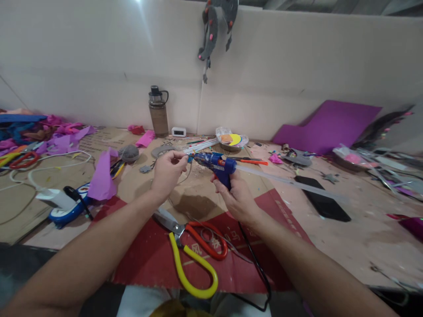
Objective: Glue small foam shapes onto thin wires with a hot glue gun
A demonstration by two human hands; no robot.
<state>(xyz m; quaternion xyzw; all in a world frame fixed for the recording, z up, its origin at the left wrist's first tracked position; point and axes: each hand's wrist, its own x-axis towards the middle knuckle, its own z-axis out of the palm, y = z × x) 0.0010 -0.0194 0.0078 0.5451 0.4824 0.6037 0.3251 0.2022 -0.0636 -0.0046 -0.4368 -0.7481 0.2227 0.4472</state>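
My right hand (236, 193) grips a blue glue gun (216, 165) by its handle. A long clear glue stick (274, 175) runs out of its back, and its nozzle points left. Close to the nozzle, my left hand (169, 171) is closed in a pinch on something small that I cannot make out; a thin grey strand hangs just below. Under my hands, scissors (178, 231) with one red and one yellow handle lie on red and brown cardboard (139, 259). A black cord (256, 255) hangs down below my right hand.
A bottle (158, 112) stands against the wall. At left lie a blue-and-white power strip (69, 211), purple felt (102, 176) and a grey yarn ball (128, 153). On the right rest a black phone (322, 198) and a purple sheet (330, 125). A shallow dish (243, 145) sits behind.
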